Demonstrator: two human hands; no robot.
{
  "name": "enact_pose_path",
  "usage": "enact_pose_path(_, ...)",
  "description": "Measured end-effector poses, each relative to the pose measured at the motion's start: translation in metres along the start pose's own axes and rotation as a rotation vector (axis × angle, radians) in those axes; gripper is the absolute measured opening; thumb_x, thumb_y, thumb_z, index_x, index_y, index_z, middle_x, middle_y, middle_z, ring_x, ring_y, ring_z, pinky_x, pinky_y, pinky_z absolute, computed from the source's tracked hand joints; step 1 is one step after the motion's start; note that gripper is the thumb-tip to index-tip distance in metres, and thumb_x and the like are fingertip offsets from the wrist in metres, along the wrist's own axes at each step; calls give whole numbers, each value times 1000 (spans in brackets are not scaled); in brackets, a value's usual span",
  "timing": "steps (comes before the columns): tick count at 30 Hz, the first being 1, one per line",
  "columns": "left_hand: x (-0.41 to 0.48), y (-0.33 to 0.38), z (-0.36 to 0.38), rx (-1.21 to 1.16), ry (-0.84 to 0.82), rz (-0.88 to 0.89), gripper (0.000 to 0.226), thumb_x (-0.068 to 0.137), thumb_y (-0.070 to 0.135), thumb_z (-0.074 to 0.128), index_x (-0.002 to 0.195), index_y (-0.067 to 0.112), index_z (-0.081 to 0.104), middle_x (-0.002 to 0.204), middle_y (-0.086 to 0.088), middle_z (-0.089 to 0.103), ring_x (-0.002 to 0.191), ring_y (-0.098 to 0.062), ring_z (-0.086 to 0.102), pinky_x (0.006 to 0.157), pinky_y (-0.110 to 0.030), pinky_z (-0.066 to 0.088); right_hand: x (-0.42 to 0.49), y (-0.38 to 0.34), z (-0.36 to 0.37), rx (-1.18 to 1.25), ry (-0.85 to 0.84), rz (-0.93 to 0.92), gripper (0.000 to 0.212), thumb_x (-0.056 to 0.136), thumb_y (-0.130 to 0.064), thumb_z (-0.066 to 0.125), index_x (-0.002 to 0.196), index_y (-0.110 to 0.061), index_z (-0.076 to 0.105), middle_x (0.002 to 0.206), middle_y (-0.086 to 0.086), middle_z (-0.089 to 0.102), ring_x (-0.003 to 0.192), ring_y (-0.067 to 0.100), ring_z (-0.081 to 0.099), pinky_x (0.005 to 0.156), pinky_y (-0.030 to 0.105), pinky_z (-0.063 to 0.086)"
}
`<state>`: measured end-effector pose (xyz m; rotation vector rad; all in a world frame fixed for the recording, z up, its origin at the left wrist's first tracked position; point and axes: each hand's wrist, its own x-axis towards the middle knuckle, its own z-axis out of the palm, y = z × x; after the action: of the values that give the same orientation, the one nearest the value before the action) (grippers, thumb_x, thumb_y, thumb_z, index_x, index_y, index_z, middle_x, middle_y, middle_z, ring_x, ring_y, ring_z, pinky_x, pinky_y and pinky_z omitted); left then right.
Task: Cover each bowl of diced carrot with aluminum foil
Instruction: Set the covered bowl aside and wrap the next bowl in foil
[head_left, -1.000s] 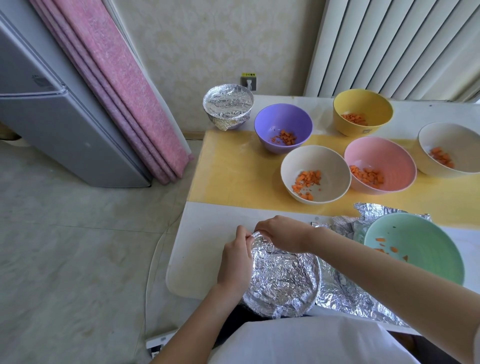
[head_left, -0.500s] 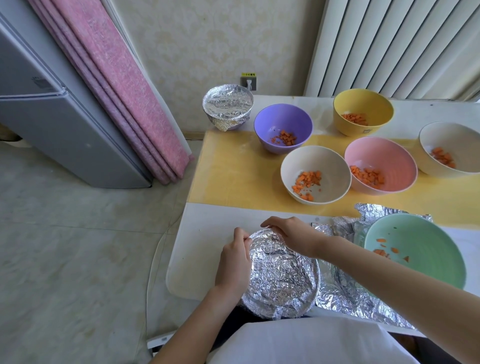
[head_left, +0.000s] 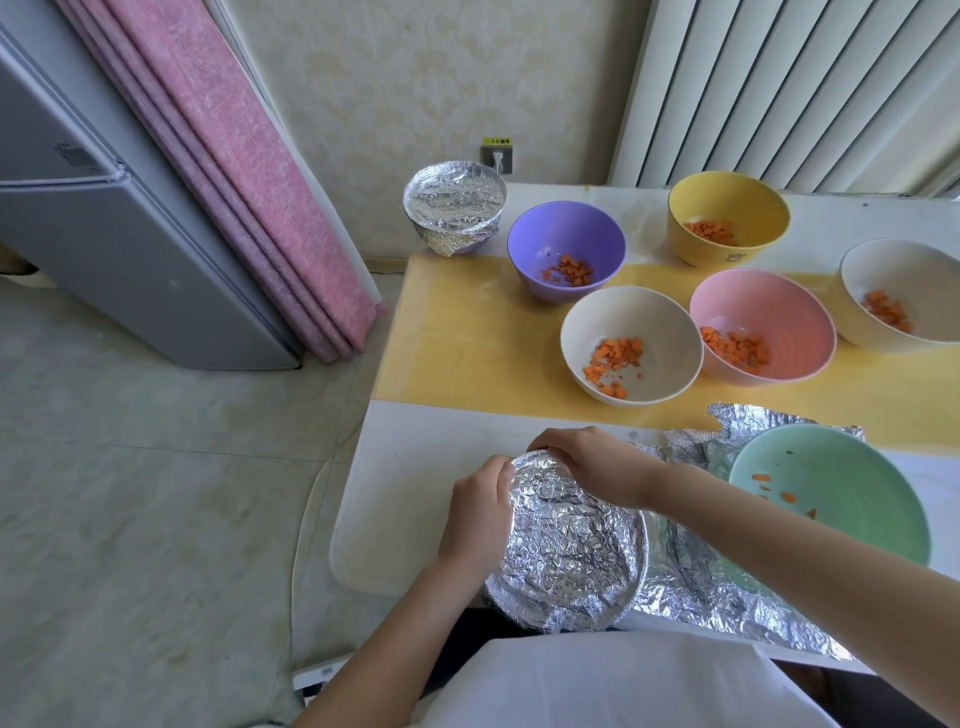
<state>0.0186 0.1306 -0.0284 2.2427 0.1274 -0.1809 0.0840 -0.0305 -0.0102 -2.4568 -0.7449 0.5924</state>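
With my left grip (head_left: 478, 514) and right grip (head_left: 587, 462) both pinching the foil-covered bowl (head_left: 571, 545) at its rim, I'd crimp evenly all round, gently, lest it tear.

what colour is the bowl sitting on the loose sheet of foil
Mint green, with a few carrot bits inside; the head view shows it at the near right, resting on the crumpled foil sheet.

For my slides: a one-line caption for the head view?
Left hand and right hand crimp foil over near bowl; six carrot bowls uncovered.

White table (head_left: 415, 441) bears a yellow mat (head_left: 467, 353), bowls (head_left: 535, 228), loose foil (head_left: 691, 587).
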Motion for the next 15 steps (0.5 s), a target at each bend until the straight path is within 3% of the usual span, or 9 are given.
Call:
enact_pose_path(4, -1, 3, 2, 27, 19, 9, 23, 100, 16, 37, 83, 10, 51, 55, 4, 37, 50, -12, 31, 54, -32, 20, 4, -5, 5, -26, 2, -14, 41, 91, 3, 41, 121, -18, 57, 73, -14, 53, 66, 10, 45, 60, 25, 30)
enact_pose_path(5, -3, 3, 2, 18, 24, 5, 20, 100, 17, 38, 87, 11, 52, 59, 4, 42, 53, -12, 36, 54, -30, 22, 4, -5, 6, -61, -5, -13, 45, 87, 6, 41, 121, -20, 57, 70, -11, 52, 64, 12, 43, 58, 28, 33)
enact_pose_path(8, -5, 0, 3, -32, 35, -18, 9, 99, 16, 41, 91, 14, 44, 70, 3, 49, 60, -12, 43, 54, -27, 24, 5, -7, 7, -129, -29, -3, 51, 80, 8, 41, 121, -19, 54, 84, 6, 61, 69, 20, 44, 64, 36, 40)
enact_pose_path(12, -5, 2, 2, -73, 57, -37, 15, 97, 14, 45, 83, 12, 45, 59, 5, 42, 53, -9, 37, 48, -20, 26, 5, -9, 4, -116, -37, -37, 39, 87, 3, 41, 118, -16, 56, 81, 6, 61, 68, 21, 46, 64, 36, 42)
enact_pose_path(15, -6, 4, 4, -86, 109, -7, 18, 96, 10, 46, 78, 14, 46, 75, 6, 45, 68, -8, 44, 60, -13, 31, 7, -8, -3, -76, -54, -12, 26, 96, -10, 38, 111, -12, 59, 84, 9, 65, 69, 21, 48, 65, 33, 39)
